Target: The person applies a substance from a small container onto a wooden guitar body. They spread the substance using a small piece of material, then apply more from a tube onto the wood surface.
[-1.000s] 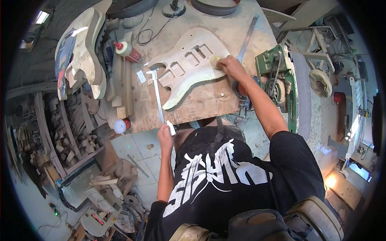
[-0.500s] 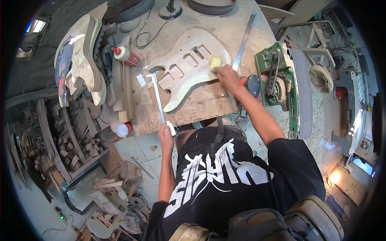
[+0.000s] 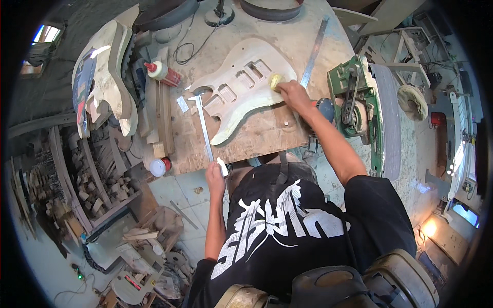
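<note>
A pale wooden electric guitar body [image 3: 241, 110], with routed pockets and a greenish-yellow tint along its near edge, lies on the workbench [image 3: 185, 154]. My right hand [image 3: 296, 96] is at its right side, fingers closed on a small yellow pad-like piece [image 3: 276, 81] against the wood. At the bench's front edge, my left hand [image 3: 214, 176] is closed round a small white bottle-like thing [image 3: 222, 167]. A metal caliper [image 3: 204, 126] lies left of the body, its lower end reaching my left fingers; whether they touch it I cannot tell.
A red-and-white glue bottle [image 3: 163, 74] rests near wooden strips [image 3: 163, 113]. A round lidded container [image 3: 159, 166] sits at the front left corner. On the right are a steel ruler [image 3: 314, 51] and a green belt sander [image 3: 354, 97]. Stacked guitar bodies [image 3: 110, 66] stand at left.
The yellow piece has tilted in my right fingers, which have shifted slightly up. My left hand with the white bottle-like thing is slightly lower and further right. The whole view has shifted a little.
</note>
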`<action>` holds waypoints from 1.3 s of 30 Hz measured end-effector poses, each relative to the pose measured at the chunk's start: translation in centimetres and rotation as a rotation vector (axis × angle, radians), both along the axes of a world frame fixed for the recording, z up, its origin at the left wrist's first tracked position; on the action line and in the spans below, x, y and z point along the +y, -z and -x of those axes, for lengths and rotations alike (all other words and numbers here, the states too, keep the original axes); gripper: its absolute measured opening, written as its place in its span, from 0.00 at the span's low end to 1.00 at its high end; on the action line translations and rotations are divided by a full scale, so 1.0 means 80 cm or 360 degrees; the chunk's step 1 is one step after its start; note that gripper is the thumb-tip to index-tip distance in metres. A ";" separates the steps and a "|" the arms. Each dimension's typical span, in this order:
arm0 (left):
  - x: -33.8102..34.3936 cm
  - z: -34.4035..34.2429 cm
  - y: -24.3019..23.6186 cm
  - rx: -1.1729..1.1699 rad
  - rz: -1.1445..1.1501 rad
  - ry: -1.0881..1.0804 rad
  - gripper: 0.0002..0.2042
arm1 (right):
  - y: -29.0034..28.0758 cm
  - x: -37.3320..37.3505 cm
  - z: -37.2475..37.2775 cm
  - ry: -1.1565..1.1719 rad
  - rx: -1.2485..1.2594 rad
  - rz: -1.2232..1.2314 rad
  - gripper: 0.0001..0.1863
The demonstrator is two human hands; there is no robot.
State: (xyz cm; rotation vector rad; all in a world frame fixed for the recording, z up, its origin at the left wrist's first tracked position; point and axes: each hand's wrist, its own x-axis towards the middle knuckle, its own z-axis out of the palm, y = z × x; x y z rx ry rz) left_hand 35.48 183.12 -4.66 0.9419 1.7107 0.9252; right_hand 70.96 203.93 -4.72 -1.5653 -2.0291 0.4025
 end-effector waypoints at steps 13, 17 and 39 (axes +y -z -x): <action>-0.001 0.003 -0.007 -0.0064 0.0025 -0.0033 0.11 | 0.011 0.021 0.005 -0.0149 -0.0069 0.0096 0.11; -0.007 0.009 0.008 0.0039 -0.0008 0.0036 0.11 | -0.003 0.024 -0.013 -0.0101 0.0096 0.0067 0.11; 0.016 0.008 0.009 -0.0043 -0.0020 0.0074 0.12 | 0.008 0.044 -0.021 0.0450 0.0066 0.0128 0.11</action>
